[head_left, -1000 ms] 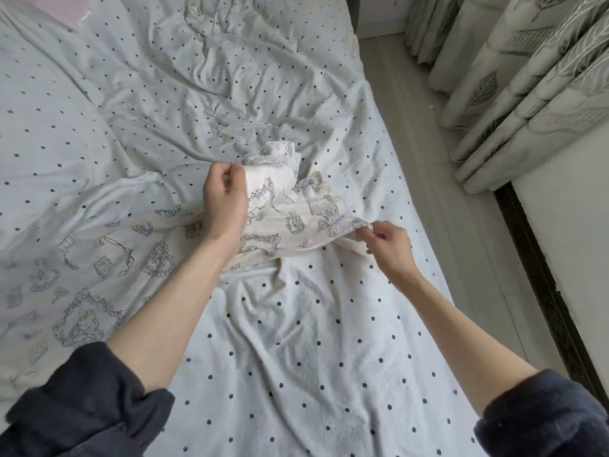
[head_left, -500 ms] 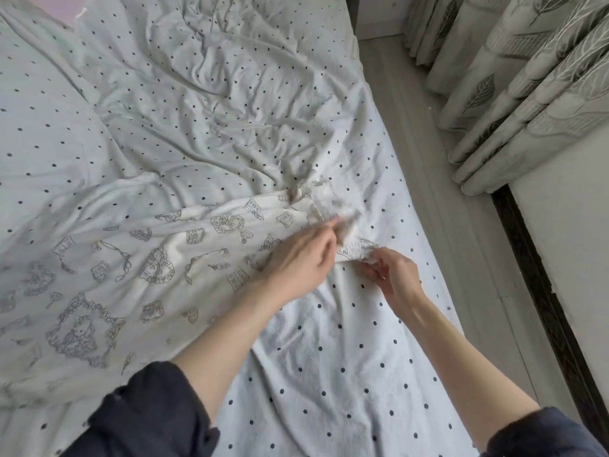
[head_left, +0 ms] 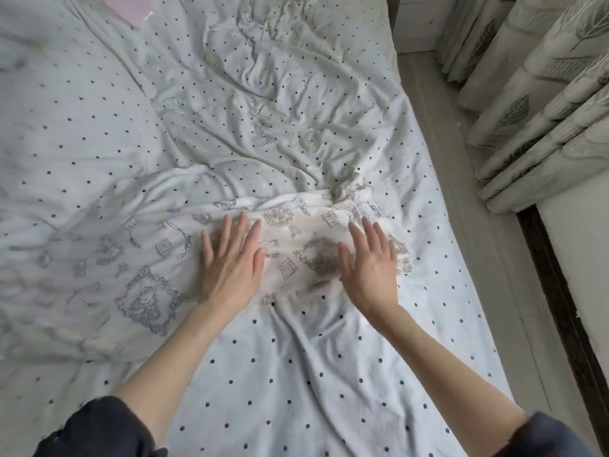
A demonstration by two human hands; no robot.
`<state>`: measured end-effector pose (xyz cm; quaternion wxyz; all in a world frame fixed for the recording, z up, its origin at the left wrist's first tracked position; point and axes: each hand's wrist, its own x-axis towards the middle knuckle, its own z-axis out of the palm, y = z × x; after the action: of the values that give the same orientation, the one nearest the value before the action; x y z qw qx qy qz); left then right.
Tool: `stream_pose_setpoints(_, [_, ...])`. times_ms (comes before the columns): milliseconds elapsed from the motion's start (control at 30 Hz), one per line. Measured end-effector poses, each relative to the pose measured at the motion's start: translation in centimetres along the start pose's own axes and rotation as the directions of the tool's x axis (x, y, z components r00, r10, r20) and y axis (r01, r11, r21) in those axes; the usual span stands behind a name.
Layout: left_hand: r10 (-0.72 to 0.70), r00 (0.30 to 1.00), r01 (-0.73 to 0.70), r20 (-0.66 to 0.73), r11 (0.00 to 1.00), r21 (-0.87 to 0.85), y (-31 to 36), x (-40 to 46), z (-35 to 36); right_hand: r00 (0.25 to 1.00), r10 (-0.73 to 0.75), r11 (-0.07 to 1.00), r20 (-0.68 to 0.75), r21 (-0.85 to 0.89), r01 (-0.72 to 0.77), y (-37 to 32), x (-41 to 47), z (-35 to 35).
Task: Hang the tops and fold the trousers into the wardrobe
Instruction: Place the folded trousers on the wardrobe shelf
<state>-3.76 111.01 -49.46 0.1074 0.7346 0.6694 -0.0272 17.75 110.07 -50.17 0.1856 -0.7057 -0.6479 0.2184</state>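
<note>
White trousers [head_left: 131, 258] printed with grey line drawings lie stretched flat across the bed, running from the left edge to right of centre. My left hand [head_left: 230, 258] lies flat on the cloth with its fingers spread. At the garment's right end my right hand [head_left: 369, 262] presses down, also flat with straight fingers. Neither hand holds anything. The picture is a little blurred around the hands.
The bed [head_left: 296, 374] wears a crumpled pale sheet with dark dots. A strip of wooden floor [head_left: 461, 192] runs along its right side, with leaf-patterned curtains [head_left: 543, 103] beyond. A pink patch [head_left: 127, 8] shows at the top left.
The bunched end of the trousers, held up by both hands a second ago, now lies spread on the bed. Both hands let go and came down flat on the cloth.
</note>
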Motion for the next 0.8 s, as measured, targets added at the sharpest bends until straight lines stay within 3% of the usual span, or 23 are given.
stream_pose_setpoints(33, [-0.029, 1.000, 0.029, -0.001, 1.000, -0.006, -2.0, -1.1, -0.7, 0.986, -0.151, 0.984, 0.074, -0.087, 0.157, -1.9, -0.7, 0.8])
stream_pose_setpoints(100, [-0.051, 0.999, 0.051, -0.004, 0.998, -0.041, -5.2, -2.9, -1.5, 0.884, -0.417, 0.875, 0.210, -0.172, 0.453, -5.1, -2.2, 2.3])
stream_pose_setpoints(167, [-0.083, 0.996, 0.080, -0.033, 0.993, -0.085, -8.7, -4.6, -2.1, 0.805, -0.508, 0.794, 0.306, -0.194, 0.576, -9.0, -3.5, 4.2])
stream_pose_setpoints(433, [-0.278, 0.947, 0.230, -0.158, 0.935, -0.268, -23.3, -11.0, -1.7, 0.771, -0.476, 0.778, 0.423, -0.205, 0.593, -23.1, -6.5, 12.4])
stream_pose_setpoints(633, [-0.356, 0.933, 0.359, 0.046, 0.927, -0.110, -37.6, -16.1, 0.7, 0.755, -0.442, 0.732, 0.485, -0.292, 0.616, -33.1, -8.5, 20.7])
stream_pose_setpoints(733, [-0.334, 0.940, 0.321, -0.072, 0.936, -0.143, -43.6, -17.5, 0.3, 0.738, -0.443, 0.733, 0.508, -0.269, 0.625, -38.4, -9.2, 25.3])
stream_pose_setpoints(800, [-0.458, 0.859, 0.374, -0.230, 0.867, -0.328, -47.7, -17.8, -0.3, 0.720, -0.468, 0.711, 0.512, -0.266, 0.651, -42.4, -9.8, 28.6])
